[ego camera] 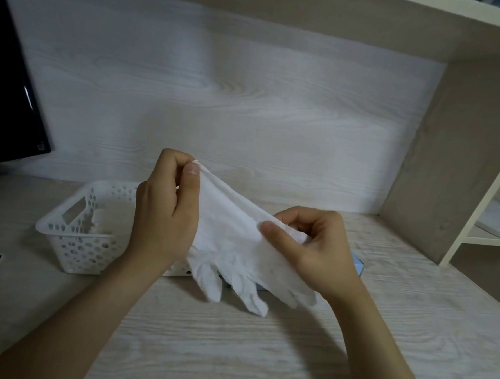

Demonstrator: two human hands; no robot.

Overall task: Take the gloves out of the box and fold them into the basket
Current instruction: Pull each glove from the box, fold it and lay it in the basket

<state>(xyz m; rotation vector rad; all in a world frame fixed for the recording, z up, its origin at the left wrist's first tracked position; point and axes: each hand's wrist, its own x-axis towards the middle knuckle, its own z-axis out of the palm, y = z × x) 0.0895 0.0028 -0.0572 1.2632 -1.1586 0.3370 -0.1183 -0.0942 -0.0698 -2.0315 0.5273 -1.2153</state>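
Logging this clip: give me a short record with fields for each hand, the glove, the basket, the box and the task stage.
left hand: pinches the glove's cuff edge, the higher of the two hands
right hand: pinches the cuff further along, lower
glove: white, unfolded, held above the desk, fingers hanging down
basket: white, perforated, on the desk at left; something white inside, unclear what
box: blue, mostly hidden behind the glove and right hand
stage: glove out of the box, not yet folded
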